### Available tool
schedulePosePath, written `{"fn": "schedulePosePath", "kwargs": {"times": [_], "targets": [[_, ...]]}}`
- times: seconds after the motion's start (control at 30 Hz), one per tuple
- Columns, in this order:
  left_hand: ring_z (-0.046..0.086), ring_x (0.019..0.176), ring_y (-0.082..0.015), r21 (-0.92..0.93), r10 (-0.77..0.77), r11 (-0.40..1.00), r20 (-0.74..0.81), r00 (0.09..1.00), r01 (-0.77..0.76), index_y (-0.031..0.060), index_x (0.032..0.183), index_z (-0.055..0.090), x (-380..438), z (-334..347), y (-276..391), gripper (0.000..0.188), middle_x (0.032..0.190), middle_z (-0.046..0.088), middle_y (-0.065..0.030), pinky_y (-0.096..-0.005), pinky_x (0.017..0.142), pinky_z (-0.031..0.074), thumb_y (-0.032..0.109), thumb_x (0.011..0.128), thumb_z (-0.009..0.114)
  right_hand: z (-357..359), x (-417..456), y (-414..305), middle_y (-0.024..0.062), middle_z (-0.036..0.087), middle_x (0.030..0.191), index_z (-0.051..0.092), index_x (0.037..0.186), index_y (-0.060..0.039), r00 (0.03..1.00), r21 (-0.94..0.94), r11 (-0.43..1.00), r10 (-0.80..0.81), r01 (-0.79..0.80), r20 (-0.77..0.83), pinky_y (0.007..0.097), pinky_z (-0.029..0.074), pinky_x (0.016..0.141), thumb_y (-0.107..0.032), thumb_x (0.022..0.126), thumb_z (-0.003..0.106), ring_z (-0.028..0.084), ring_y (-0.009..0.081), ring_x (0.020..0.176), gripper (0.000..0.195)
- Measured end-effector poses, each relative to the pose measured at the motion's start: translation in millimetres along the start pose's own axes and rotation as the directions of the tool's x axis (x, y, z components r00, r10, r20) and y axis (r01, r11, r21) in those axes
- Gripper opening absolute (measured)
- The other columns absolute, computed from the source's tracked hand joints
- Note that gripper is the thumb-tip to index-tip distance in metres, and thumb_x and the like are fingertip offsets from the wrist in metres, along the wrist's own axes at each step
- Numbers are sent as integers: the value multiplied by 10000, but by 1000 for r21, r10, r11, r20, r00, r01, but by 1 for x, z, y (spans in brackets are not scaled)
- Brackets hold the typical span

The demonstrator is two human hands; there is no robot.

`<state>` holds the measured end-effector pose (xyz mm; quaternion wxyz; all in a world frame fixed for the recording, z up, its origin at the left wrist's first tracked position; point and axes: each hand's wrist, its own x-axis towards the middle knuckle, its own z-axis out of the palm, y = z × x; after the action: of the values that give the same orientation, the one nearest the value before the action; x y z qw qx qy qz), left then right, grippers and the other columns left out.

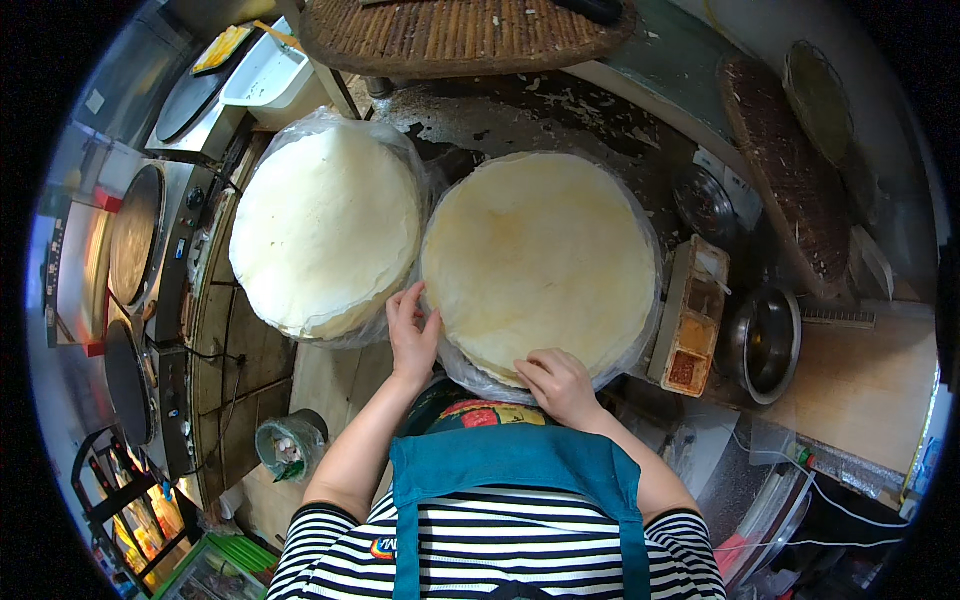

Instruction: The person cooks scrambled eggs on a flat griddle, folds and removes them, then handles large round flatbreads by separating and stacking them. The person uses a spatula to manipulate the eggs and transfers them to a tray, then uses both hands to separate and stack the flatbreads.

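Note:
A tall stack of thin round flatbreads (547, 255), pale with light brown patches, lies in front of me on clear plastic wrap. At its left rim is my left hand (412, 334), thumb and fingers apart, beside the edge and the plastic. My right hand (559, 382) rests at the stack's front rim with bent fingers on the edge of the upper sheets; whether it pinches a sheet is hidden. To the left, a second stack of whiter flatbreads (326, 232) sits on plastic too, close against the first.
Round griddles (137, 232) line the left counter. A white plastic tub (266, 75) stands at the back left, a woven tray (465, 37) at the back. On the right are a seasoning box (690, 315) with compartments and a steel bowl (761, 345). A lined bin (289, 446) stands low left.

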<state>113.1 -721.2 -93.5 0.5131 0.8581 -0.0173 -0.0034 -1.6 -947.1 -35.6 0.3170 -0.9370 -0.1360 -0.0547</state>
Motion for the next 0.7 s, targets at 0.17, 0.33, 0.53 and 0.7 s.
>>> {"fn": "schedulePosePath", "kwargs": {"times": [0.17, 0.33, 0.53, 0.7], "targets": [[560, 720, -224, -121, -53, 991, 49, 997, 59, 42, 1079, 610, 12, 7, 6, 249, 859, 595, -97, -342, 667, 482, 50, 834, 653, -12, 3, 6, 145, 623, 1071, 659, 994, -37, 997, -84, 996, 1, -8, -81, 421, 498, 853, -28, 710, 664, 612, 339, 980, 284], [608, 664, -251, 161, -16, 987, 205, 979, -17, 8, 969, 614, 45, -11, 39, 162, 780, 650, -150, -352, 622, 481, 163, 934, 582, -23, 1, 19, 174, 644, 1056, 656, 1000, -16, 992, -134, 991, -11, -6, -123, 436, 508, 869, 1, 688, 646, 622, 353, 988, 312], [635, 673, -302, 237, 526, 822, 35, 850, -518, 35, 992, 632, 75, -101, 181, 97, 809, 654, -143, -319, 588, 504, 38, 907, 586, -33, -13, 17, 186, 637, 1121, 663, 1046, -35, 987, -172, 977, 143, -128, 74, 409, 497, 913, -81, 745, 674, 610, 342, 1063, 305], [676, 659, -264, 294, 567, 520, 584, 581, -802, 2, 939, 655, 41, -143, 257, 163, 768, 671, -128, -341, 565, 520, -41, 807, 569, -51, 4, 18, 207, 550, 1305, 626, 1215, -77, 909, 117, 932, 298, -343, 293, 424, 412, 1043, -263, 776, 766, 508, 368, 1226, 497]]}}
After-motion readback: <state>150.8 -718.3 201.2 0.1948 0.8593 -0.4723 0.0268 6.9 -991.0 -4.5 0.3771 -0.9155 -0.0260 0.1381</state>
